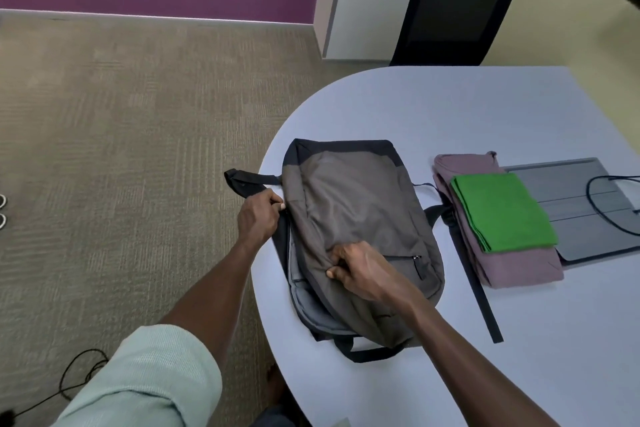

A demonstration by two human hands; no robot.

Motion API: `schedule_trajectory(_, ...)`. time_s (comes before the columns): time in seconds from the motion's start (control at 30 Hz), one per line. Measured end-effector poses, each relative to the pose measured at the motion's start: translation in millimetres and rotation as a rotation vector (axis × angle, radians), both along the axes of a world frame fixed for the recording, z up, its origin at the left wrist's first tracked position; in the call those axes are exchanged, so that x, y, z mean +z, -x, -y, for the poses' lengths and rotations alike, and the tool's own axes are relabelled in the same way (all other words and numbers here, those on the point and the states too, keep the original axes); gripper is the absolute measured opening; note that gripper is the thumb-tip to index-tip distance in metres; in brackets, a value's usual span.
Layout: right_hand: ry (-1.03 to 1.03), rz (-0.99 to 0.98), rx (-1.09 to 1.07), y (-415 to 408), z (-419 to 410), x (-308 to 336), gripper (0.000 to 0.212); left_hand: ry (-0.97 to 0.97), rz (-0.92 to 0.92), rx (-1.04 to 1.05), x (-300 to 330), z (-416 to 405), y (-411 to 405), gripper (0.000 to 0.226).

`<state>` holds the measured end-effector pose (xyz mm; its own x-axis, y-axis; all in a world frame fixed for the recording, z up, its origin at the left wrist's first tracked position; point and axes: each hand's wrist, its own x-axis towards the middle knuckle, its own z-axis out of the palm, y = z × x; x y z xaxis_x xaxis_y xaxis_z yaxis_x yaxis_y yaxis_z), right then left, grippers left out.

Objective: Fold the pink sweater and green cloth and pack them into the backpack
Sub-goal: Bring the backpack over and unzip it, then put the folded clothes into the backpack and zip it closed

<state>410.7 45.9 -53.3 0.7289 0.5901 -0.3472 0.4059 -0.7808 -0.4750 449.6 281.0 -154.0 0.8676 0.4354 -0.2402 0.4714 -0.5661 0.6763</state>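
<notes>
A grey-brown backpack (pixel 349 204) with black trim lies flat on the pale table, its main zip open along the left side so the grey lining shows. My left hand (pixel 258 218) pinches the zipper at the backpack's left edge. My right hand (pixel 360 270) grips a fold of the backpack's front fabric near the small front pocket. To the right lies the folded pink sweater (pixel 512 267), with the folded green cloth (pixel 502 211) stacked on top of it. Neither hand touches the clothes.
A grey flat case (pixel 588 218) with a black cable (pixel 595 204) lies at the table's right side. One black backpack strap (pixel 481 298) trails across the table (pixel 450 107). A black chair (pixel 460 3) stands behind the table. Carpet and a cord (pixel 76 378) lie to the left.
</notes>
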Motion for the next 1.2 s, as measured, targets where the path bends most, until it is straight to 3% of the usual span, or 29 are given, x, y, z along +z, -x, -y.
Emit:
schedule_trajectory(0.23, -0.054, 0.011, -0.032, 31.9, -11.7, -10.1, 0.019, 0.1, 0.043, 0.053, 2.7, -4.0, 6.1, 0.003)
schedule_trajectory(0.4, -0.047, 0.036, -0.114, 43.4, 0.6, -13.6, 0.025, 0.148, 0.148, 0.204, 27.9, 16.4, 11.5, 0.017)
schedule_trajectory(0.6, -0.082, 0.016, -0.196, 47.8, 39.8, -15.1, 0.018, 0.233, 0.162, 0.09, 50.4, 62.8, 23.8, 0.02)
schedule_trajectory(0.8, -0.099, -0.022, -0.314, 59.8, 95.7, -22.0, 0.022, 0.176, 0.181, 0.044, 55.0, 104.0, 35.8, 0.032)
schedule_trajectory(0.9, -0.131, -0.013, -0.469, 65.8, 133.8, -23.3, 0.02, 0.16, 0.197, 0.068, 63.9, 136.6, 34.8, 0.04)
schedule_trajectory(1.03, -0.235, 0.013, -0.833, 58.5, 196.2, -25.5, 0.018, 0.234, 0.17, 0.062, 75.8, 195.5, 32.0, 0.042)
schedule_trajectory(1.2, -0.246, -0.004, -1.17, 36.8, 279.3, -37.3, 0.016, 0.216, 0.198, -0.081, 78.1, 267.7, 30.6, 0.042)
